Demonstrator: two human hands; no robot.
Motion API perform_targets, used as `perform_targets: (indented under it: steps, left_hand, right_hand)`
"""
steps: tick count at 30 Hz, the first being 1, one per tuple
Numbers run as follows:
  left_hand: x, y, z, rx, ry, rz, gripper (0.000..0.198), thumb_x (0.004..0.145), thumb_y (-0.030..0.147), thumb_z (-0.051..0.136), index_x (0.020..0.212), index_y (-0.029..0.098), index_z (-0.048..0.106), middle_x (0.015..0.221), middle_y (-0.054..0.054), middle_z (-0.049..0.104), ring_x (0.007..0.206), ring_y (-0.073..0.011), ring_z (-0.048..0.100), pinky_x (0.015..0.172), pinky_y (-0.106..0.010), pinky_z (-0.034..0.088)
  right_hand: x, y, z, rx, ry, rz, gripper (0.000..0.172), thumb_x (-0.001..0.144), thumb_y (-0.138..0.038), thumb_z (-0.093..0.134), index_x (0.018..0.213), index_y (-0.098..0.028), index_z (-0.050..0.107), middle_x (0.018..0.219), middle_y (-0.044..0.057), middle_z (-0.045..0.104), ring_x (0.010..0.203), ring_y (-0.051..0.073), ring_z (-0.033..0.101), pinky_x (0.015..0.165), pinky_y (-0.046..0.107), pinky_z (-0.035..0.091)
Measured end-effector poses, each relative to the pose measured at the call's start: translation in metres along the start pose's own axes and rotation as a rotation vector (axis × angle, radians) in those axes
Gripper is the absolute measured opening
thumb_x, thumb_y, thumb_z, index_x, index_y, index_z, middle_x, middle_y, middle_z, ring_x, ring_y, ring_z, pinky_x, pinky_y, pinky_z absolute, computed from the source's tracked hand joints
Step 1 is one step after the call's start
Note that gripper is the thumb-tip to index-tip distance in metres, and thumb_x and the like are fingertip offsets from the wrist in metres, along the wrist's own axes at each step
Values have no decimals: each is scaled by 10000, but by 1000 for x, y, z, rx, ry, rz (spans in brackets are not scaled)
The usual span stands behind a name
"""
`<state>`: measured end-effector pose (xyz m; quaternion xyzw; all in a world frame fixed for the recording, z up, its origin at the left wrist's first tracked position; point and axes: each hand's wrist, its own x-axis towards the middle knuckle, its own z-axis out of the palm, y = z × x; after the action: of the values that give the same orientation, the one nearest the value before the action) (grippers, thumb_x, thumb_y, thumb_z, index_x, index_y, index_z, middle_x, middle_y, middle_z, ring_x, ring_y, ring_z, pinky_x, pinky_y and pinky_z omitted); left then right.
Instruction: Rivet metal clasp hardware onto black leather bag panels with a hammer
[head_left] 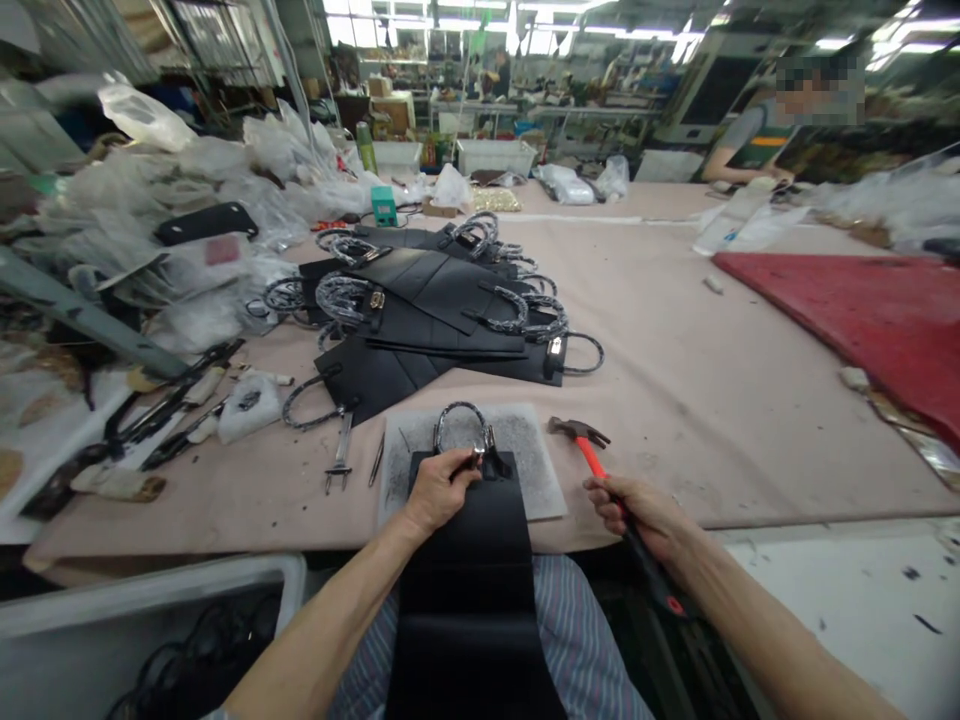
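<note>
My right hand (pixel 634 508) is wrapped round a claw hammer (pixel 589 455) with a red and black handle, its head over the table to the right of a pale slab. My left hand (pixel 442 488) is closed in a pinch on a small shiny metal piece (pixel 478 456), whose exact kind is hard to see. That pinch is at the top edge of a black bag panel (pixel 469 540), which lies partly on the speckled slab (pixel 544 480) and hangs down over my lap. A wrapped loop handle (pixel 459 408) stands up from the panel's top edge.
Black bag panels (pixel 427 290) with wrapped handles are piled behind the slab. A metal divider tool (pixel 340 455) and a thin pen-like tool (pixel 377 460) lie to its left. A white bin (pixel 289 585) stands at lower left, a red sheet (pixel 847 310) at right. A person (pixel 757 140) works at far right.
</note>
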<state>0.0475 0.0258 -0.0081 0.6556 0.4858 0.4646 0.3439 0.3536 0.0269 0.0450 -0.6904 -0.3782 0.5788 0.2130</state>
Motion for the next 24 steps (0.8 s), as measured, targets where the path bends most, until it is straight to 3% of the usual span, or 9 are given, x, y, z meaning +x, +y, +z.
perform_targets:
  steps: [2, 4, 7, 10, 14, 15, 18, 20, 24]
  left_hand:
    - [0, 0, 0, -2, -2, -4, 174, 810, 84, 668, 921, 193, 746, 893, -19, 788, 827, -180, 745, 801, -269, 587]
    - [0, 0, -1, 4, -6, -6, 172, 813, 83, 663, 920, 190, 744, 889, -20, 786, 820, -177, 744, 799, -267, 585]
    - [1, 0, -1, 14, -14, -7, 179, 814, 77, 656, 925, 188, 743, 897, -22, 786, 831, -176, 744, 811, -266, 581]
    - [1, 1, -1, 22, -13, -19, 175, 817, 87, 654, 928, 191, 741, 910, -25, 789, 848, -180, 746, 824, -270, 581]
    - [0, 1, -1, 27, -23, -31, 151, 821, 109, 646, 905, 196, 737, 892, -23, 787, 826, -181, 744, 810, -277, 587]
    - [-1, 1, 0, 27, -25, -26, 153, 823, 113, 645, 911, 196, 739, 890, -23, 786, 821, -181, 742, 812, -283, 590]
    - [-1, 0, -1, 29, -21, -7, 169, 830, 119, 644, 938, 199, 747, 895, -27, 785, 823, -184, 741, 830, -299, 595]
    - [-1, -1, -1, 34, -22, -5, 169, 829, 120, 648, 937, 201, 749, 893, -26, 786, 825, -187, 743, 829, -300, 597]
    - [0, -1, 0, 45, -11, -6, 174, 816, 102, 658, 924, 204, 748, 883, -22, 788, 820, -192, 751, 802, -291, 600]
  right_hand:
    - [-16, -13, 8, 73, 14, -61, 201, 835, -395, 581, 820, -212, 500, 619, -63, 440, 418, 73, 339, 387, 195, 280]
    - [-38, -32, 16, 43, 125, -262, 316, 899, -528, 544, 848, -217, 513, 613, -61, 459, 420, 79, 364, 386, 200, 282]
    - [-72, -62, 24, -293, 374, -740, 349, 987, -526, 463, 841, -219, 540, 619, -33, 522, 486, 105, 464, 465, 229, 347]
    - [-93, -81, 28, -689, 409, -1068, 303, 1013, -423, 444, 803, -223, 533, 583, -28, 527, 475, 115, 458, 494, 262, 310]
    - [-103, -88, 29, -964, 294, -1148, 312, 1026, -367, 429, 751, -238, 495, 545, -34, 506, 419, 115, 407, 470, 290, 238]
    - [-105, -89, 28, -928, 328, -1152, 293, 1028, -362, 434, 767, -242, 498, 545, -37, 504, 421, 118, 419, 470, 285, 250]
    - [-108, -87, 29, -699, 602, -1162, 206, 1033, -363, 431, 894, -251, 534, 592, -22, 556, 469, 140, 497, 501, 277, 328]
    - [-107, -83, 30, -717, 641, -1183, 222, 1032, -374, 418, 883, -253, 530, 581, -14, 559, 457, 147, 481, 492, 290, 311]
    - [-102, -80, 31, -968, 286, -1097, 292, 1015, -386, 448, 759, -251, 486, 549, -20, 531, 424, 130, 401, 472, 303, 227]
